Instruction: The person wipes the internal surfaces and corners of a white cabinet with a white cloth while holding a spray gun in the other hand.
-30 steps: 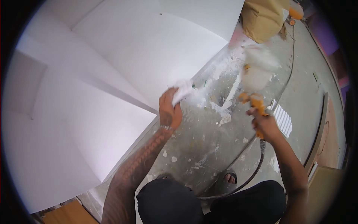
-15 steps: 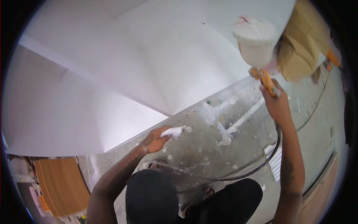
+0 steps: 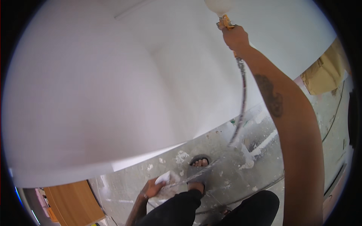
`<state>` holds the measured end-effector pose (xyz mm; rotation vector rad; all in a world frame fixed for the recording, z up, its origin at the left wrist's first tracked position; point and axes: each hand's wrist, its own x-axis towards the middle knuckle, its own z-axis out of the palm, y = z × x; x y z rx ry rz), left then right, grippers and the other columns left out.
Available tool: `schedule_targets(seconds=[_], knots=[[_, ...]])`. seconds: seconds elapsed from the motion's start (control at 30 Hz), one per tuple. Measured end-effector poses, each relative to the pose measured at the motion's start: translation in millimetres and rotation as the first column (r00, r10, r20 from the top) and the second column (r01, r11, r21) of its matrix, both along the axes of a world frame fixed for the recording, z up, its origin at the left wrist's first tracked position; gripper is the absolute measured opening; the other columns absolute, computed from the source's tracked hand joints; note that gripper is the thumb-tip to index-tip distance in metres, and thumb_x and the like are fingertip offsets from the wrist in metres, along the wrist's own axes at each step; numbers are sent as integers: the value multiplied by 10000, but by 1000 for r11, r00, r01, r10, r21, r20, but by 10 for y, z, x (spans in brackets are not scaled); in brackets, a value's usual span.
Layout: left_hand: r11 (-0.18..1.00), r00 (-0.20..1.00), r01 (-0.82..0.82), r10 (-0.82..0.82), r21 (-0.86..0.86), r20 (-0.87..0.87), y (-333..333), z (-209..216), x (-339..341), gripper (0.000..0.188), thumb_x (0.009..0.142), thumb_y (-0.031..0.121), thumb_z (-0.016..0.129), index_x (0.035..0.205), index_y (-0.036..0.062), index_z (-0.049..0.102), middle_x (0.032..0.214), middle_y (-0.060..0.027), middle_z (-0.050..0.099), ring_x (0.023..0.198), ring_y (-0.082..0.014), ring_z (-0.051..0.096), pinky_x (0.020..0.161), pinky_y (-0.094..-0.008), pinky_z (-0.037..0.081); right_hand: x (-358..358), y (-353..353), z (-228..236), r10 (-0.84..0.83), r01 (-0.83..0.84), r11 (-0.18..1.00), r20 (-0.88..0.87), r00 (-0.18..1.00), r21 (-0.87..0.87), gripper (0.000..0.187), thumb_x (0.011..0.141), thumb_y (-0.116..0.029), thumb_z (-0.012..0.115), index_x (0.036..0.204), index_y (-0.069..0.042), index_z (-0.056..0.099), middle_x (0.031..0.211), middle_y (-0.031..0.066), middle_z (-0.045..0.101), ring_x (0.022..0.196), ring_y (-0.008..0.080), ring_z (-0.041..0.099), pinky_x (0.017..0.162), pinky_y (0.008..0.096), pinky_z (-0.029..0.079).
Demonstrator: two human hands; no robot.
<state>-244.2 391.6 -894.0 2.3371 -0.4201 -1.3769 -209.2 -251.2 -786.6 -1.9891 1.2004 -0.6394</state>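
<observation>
My right hand is wrapped round the handle of an orange spray gun, held up at the top in front of a large white panelled piece. Above the gun sits its whitish cup, cut off by the picture's edge. From the handle a dark air hose hangs down, blurred lower along its length. Low on the left, my left hand grips a white cloth or wad of paper; its exact kind is unclear.
The concrete floor is spattered with white paint, and my sandalled foot stands on it. A brown paper-wrapped bundle is at the right. At lower left stands a brown wood-grain board. A thin cable runs along the right.
My right hand has carried the spray gun left and up, over the white piece. My left hand, still holding the white wad, has dropped lower. The view has shifted and my foot shows.
</observation>
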Motion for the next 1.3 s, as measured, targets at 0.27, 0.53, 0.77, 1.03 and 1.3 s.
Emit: schedule_targets(seconds=[0.27,0.53,0.77,1.03,1.3], knots=[[983,983,-176,173,-44,-61,508,-10,240,352,949,233,666,1162,-47,681,987,-66,725,879,-144,666,797,-326,536,1085,49,-677,-180,123,944,165,970,306,457,944,-395,607,1129,15,686,1121,251,704,1013,376,714,847,440,597],[959,943,-234,264,161,-202,525,-159,164,388,929,302,696,1120,-35,709,980,-56,728,900,-142,656,819,-336,521,1696,341,-814,116,-325,767,378,918,553,360,926,-338,648,877,18,662,695,124,645,514,188,613,479,348,478],[952,933,-293,304,85,-194,528,-189,145,326,959,220,666,1157,-37,693,1003,-62,734,924,-142,664,827,-318,524,1762,231,-579,240,-240,885,51,970,400,297,956,-224,607,1068,49,637,934,207,712,763,265,728,645,376,573],[966,932,-257,243,-15,-269,-372,173,67,338,982,224,656,1192,-40,673,1017,-56,731,925,-132,662,825,-310,530,926,-472,-468,-107,111,994,-178,978,13,372,995,-246,514,1262,-6,614,1295,236,629,1218,362,624,981,432,541],[977,923,-205,176,-50,-341,-687,453,66,327,977,222,665,1174,-39,673,1002,-51,728,919,-121,659,813,-303,536,335,-752,-252,-96,15,984,-458,884,-178,313,956,-192,535,1185,-46,693,1175,171,703,1111,322,681,917,414,562]])
